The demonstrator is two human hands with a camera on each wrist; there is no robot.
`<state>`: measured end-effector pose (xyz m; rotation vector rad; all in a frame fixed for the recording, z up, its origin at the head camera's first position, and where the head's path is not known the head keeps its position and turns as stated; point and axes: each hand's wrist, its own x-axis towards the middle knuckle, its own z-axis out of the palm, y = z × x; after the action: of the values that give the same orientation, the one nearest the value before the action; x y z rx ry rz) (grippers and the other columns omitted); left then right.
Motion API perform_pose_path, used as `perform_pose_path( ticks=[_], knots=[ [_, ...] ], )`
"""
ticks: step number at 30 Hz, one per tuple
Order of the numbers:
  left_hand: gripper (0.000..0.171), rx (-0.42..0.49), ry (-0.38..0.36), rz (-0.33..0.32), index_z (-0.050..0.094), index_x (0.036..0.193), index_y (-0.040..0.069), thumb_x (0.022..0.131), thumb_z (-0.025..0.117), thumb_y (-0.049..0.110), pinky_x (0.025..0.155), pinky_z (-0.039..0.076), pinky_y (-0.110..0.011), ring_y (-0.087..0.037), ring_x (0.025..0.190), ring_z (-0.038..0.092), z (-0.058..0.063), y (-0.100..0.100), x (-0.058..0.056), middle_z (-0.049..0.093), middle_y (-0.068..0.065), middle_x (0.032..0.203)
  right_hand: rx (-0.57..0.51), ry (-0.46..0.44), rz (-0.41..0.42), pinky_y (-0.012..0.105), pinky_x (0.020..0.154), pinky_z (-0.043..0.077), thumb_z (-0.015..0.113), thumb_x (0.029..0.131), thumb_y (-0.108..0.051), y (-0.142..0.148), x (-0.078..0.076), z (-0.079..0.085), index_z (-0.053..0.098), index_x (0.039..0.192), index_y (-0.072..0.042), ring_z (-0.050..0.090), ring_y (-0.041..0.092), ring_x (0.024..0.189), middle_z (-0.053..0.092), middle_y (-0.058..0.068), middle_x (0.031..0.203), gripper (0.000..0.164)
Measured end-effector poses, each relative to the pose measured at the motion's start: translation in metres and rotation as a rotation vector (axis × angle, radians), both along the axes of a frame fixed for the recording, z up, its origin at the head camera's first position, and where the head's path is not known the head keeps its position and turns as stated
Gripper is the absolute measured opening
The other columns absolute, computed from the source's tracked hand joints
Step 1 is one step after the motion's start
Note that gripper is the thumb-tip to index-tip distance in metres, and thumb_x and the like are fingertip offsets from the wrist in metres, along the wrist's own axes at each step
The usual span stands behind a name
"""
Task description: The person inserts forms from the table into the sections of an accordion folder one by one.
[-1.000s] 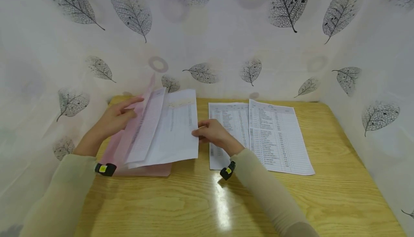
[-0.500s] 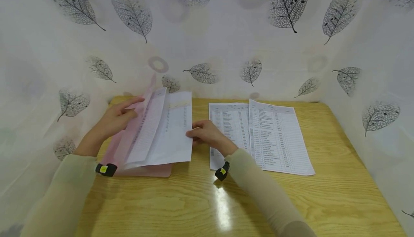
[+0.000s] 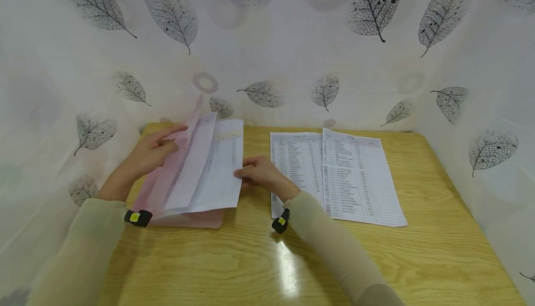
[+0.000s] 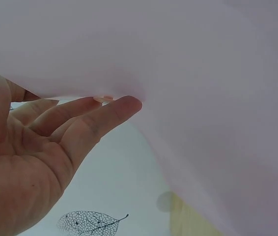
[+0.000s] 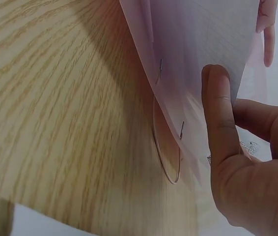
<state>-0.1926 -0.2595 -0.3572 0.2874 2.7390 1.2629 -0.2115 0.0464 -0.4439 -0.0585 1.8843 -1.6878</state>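
Note:
A translucent pink folder (image 3: 211,219) lies on the left of the table, its pink cover (image 4: 217,88) lifted. My left hand (image 3: 154,152) holds the cover, its fingers against one side in the left wrist view; the thumb is mostly hidden. Inside the raised cover stands a printed sheet (image 3: 194,157). Beside it leans a white sheet of paper (image 3: 221,183) with a small printed table. My right hand (image 3: 263,173) pinches that sheet at its right edge, between thumb and fingers. In the right wrist view, a thin cord loop (image 5: 172,182) with metal tips hangs at the folder's edge.
Two printed lists lie on the wooden table (image 3: 234,259) to the right. The right list (image 3: 355,176) overlaps the left list (image 3: 296,157), partly under my right forearm. A leaf-patterned curtain (image 3: 271,41) closes off the back and sides.
My right hand has moved left with the white sheet's edge, bringing the sheet closer to the folder. My left hand and the cover have hardly moved.

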Motion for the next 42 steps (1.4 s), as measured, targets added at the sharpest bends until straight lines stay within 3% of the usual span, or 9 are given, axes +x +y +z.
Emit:
perform_pose_path(
  ticks=[12,21,24,29,32,37,42],
  knots=[
    [0.054,0.002,-0.006,0.003,0.046,0.161,0.019,0.107,0.05,0.019,0.054,0.041,-0.028,-0.011,0.054,0.043,0.002,0.0,0.0,0.057,-0.001,0.082,-0.085,-0.045,0.006,0.028,0.069,0.063,0.073,0.097,-0.006,-0.012,0.0,-0.008,0.068,0.128,0.008,0.074,0.013,0.075,0.078,0.02,0.104,0.035],
    [0.054,0.018,-0.004,-0.004,0.047,0.16,0.018,0.106,0.051,0.016,0.053,0.041,-0.028,-0.01,0.052,0.042,0.002,0.001,0.0,0.05,0.002,0.071,-0.109,-0.058,0.025,0.03,0.071,0.064,0.07,0.098,-0.001,-0.02,0.0,-0.014,0.067,0.127,0.011,0.074,0.013,0.073,0.076,0.028,0.111,0.032],
    [0.054,0.024,-0.001,-0.001,0.047,0.16,0.018,0.106,0.051,0.016,0.052,0.042,-0.028,-0.01,0.052,0.042,0.002,0.001,0.001,0.057,-0.002,0.078,-0.103,-0.04,0.041,0.031,0.072,0.064,0.07,0.099,-0.003,-0.022,0.0,-0.015,0.068,0.126,0.011,0.074,0.013,0.075,0.076,0.028,0.111,0.03],
    [0.054,0.024,-0.003,0.001,0.046,0.161,0.019,0.107,0.049,0.018,0.054,0.042,-0.028,-0.011,0.054,0.043,0.001,0.0,0.001,0.061,-0.013,0.106,-0.1,-0.033,0.049,0.03,0.073,0.064,0.07,0.099,-0.005,-0.026,0.0,-0.014,0.069,0.121,0.01,0.074,0.013,0.075,0.078,0.023,0.105,0.027],
    [0.054,0.021,-0.003,0.007,0.047,0.16,0.019,0.107,0.05,0.018,0.054,0.042,-0.028,-0.01,0.054,0.042,0.003,0.001,0.002,0.059,-0.011,0.101,-0.103,-0.039,0.056,0.029,0.071,0.063,0.07,0.099,-0.006,-0.029,0.001,-0.013,0.07,0.121,0.009,0.073,0.012,0.074,0.078,0.021,0.103,0.026],
    [0.053,0.021,0.002,0.016,0.049,0.159,0.02,0.106,0.051,0.017,0.052,0.041,-0.027,-0.009,0.052,0.042,0.004,0.003,0.003,0.055,0.0,0.078,-0.119,-0.055,0.056,0.028,0.068,0.063,0.07,0.099,-0.004,-0.034,0.002,-0.01,0.069,0.123,0.009,0.073,0.012,0.071,0.079,0.019,0.1,0.027],
    [0.054,0.017,0.002,0.011,0.048,0.16,0.02,0.106,0.051,0.017,0.052,0.041,-0.028,-0.01,0.052,0.042,0.004,0.004,0.002,0.053,0.001,0.077,-0.122,-0.041,0.051,0.027,0.066,0.062,0.07,0.098,-0.003,-0.039,0.002,-0.011,0.069,0.122,0.01,0.072,0.011,0.069,0.078,0.018,0.095,0.027]
  ],
)
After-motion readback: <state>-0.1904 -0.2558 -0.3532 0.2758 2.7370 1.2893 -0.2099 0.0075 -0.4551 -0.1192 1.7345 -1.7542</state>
